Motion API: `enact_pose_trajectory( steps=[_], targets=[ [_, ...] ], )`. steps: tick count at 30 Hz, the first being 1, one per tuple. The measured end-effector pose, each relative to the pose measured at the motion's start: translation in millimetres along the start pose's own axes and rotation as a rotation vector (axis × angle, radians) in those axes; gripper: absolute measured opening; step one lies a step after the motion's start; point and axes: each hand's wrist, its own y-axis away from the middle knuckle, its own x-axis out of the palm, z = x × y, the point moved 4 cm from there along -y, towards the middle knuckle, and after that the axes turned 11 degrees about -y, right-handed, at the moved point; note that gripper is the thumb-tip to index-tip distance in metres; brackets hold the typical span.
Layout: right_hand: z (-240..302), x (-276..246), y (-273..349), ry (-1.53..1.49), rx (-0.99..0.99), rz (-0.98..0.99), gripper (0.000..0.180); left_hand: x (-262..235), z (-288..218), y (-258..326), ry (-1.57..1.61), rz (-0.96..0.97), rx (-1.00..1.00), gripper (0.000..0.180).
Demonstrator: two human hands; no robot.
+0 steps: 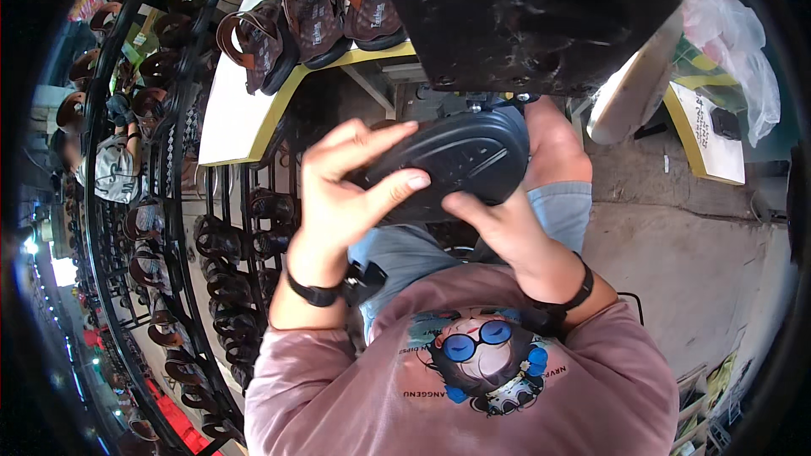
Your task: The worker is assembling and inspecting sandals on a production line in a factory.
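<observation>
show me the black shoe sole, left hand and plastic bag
Black shoe sole [466, 162]: head view, middle of its camera-facing side.
Left hand [336, 184]: head view, middle of the hand.
Plastic bag [732, 34]: head view, its crumpled middle.

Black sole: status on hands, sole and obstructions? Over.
Left hand and right hand gripping black sole. Sole held above lap. Black machine housing just beyond; contact unclear.

Pink shirt [338, 388] and brown sandals [317, 13] bear print; white tabletop [720, 156] bears handwriting [699, 122].
</observation>
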Motion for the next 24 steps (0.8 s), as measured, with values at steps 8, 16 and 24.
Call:
enact_pose_trajectory(
  steps=[8,16,24],
  targets=[
    [84.8,-16.1,-21.0,0.685,-0.341,-0.035,0.041,64.7,5.7,32.5,0.489,-0.04,-0.085,0.053],
    [98.3,-6.8,-37.9,0.903,-0.255,-0.158,0.054,67.6,-12.4,25.8,0.755,0.053,-0.232,0.051],
    [4.2,-40.9,67.3,0.969,-0.305,0.802,0.036,77.2,5.5,57.5,0.995,-0.29,-0.396,0.055]
  ],
)
